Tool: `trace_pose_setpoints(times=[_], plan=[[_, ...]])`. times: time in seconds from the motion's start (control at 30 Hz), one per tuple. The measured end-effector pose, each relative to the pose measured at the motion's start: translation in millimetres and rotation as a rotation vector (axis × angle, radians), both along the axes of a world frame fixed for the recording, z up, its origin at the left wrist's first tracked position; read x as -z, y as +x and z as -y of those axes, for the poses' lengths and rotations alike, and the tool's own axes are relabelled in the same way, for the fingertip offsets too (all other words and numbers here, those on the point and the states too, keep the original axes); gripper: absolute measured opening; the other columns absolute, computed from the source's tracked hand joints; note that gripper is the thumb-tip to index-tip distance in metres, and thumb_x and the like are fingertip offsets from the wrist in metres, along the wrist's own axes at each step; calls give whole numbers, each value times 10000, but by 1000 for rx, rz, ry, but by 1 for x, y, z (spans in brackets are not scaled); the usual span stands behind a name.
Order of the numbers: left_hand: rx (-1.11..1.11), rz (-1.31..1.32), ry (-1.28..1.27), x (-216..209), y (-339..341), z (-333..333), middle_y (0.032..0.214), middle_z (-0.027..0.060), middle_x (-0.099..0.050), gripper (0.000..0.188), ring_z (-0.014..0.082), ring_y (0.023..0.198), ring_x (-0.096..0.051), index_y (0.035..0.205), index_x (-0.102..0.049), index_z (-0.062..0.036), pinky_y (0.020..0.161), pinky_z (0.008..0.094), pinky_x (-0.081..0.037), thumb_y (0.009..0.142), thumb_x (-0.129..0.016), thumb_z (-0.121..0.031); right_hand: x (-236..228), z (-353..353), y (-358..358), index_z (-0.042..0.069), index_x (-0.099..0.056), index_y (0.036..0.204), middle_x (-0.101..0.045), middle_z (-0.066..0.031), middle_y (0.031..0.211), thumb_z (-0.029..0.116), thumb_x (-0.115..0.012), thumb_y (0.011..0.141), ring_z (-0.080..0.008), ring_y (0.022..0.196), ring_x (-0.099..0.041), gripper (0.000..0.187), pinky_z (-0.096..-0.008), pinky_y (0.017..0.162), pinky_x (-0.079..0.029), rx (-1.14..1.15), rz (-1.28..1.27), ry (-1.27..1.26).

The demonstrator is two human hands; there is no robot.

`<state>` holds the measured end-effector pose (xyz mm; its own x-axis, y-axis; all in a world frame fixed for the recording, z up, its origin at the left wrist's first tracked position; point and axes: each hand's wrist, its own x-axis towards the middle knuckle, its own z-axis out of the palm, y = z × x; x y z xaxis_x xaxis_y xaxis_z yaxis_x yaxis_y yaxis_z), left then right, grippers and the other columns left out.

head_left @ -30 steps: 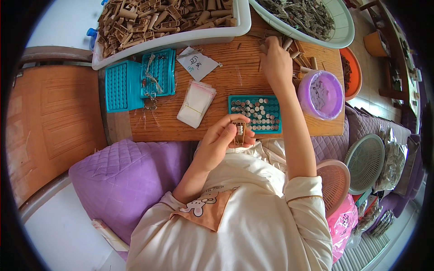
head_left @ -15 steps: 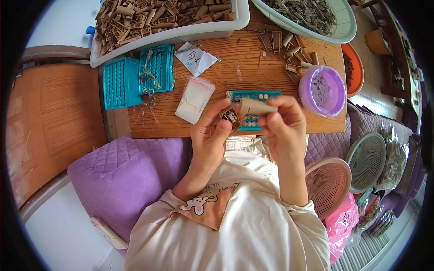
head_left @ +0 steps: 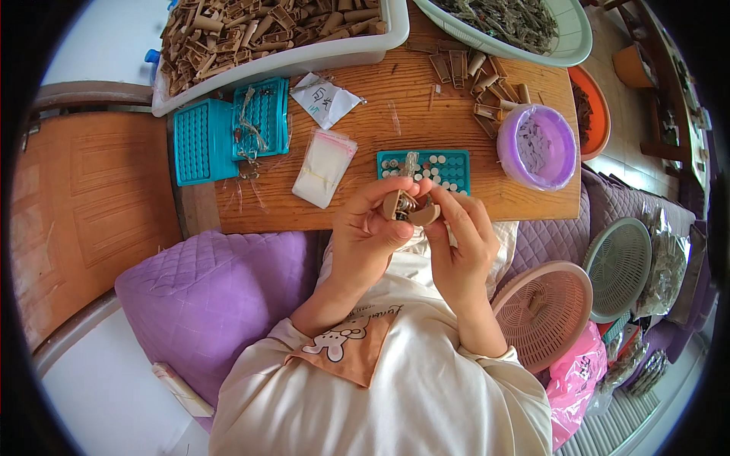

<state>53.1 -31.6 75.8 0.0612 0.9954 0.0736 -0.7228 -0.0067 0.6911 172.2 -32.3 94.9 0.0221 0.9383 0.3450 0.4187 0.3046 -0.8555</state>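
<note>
Both hands' fingers (head_left: 395, 191) are pinching a small tan wooden clip (head_left: 408, 208) with a metal spring, left hand (head_left: 370, 232) and right hand (head_left: 460, 243) meeting just above the bench (head_left: 380, 137) edge. Teal tray (head_left: 426, 166) just behind is holding small round parts. Purple bowl (head_left: 537, 147) is holding pale bits; white bin (head_left: 281, 53) is sitting full of tan wooden pieces. Clip is looking half assembled, halves angled apart.

So there's a small tan wooden clip piece (head_left: 411, 209) with a little metal spring in it. It's held up just above the wooden table's near edge, right in front of the teal plastic tray.
</note>
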Motion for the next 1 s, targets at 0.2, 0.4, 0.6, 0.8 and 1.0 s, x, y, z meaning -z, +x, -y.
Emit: trace_pose_setpoints(times=[0.2, 0.4, 0.6, 0.8, 1.0], plan=[[61, -26, -2, -2, 3, 2, 1111, 126, -532, 417, 219, 1093, -491, 1131, -474, 22, 930, 322, -404, 745, -630, 10, 6, 3, 7, -20, -534, 1045, -575, -123, 852, -59, -589, 726, -239, 699, -562, 326, -294, 613, -460, -31, -39, -54], [61, -96, 75, -5, 9, 2, 1130, 139, -517, 415, 206, 1101, -480, 1135, -473, 21, 928, 314, -404, 747, -622, 27, 2, 7, 18, -11, -540, 974, -573, -125, 869, -67, -560, 744, -228, 709, -556, 237, -290, 618, -465, -79, -78, -96], [55, -216, 117, -6, 12, 3, 1159, 125, -486, 418, 202, 1112, -467, 1137, -472, 24, 931, 310, -401, 748, -624, 21, -2, 10, 9, -7, -552, 970, -557, -120, 855, -72, -557, 739, -235, 709, -553, 240, -289, 593, -465, 6, -56, -25], [-4, -360, 114, -10, 17, 7, 1130, 120, -506, 423, 198, 1104, -474, 1150, -472, 28, 908, 295, -409, 773, -631, -79, -1, 10, 5, -12, -547, 952, -551, -122, 866, -73, -577, 709, -248, 728, -553, 252, -304, 584, -463, 15, 35, 20], [-183, -609, 199, -4, 20, 4, 909, 107, -585, 393, 218, 966, -568, 1031, -504, 46, 935, 342, -374, 840, -548, -295, 14, 8, 6, -15, -496, 961, -532, -148, 762, 38, -606, 707, -331, 637, -534, 282, -362, 541, -446, -292, 37, -118]])
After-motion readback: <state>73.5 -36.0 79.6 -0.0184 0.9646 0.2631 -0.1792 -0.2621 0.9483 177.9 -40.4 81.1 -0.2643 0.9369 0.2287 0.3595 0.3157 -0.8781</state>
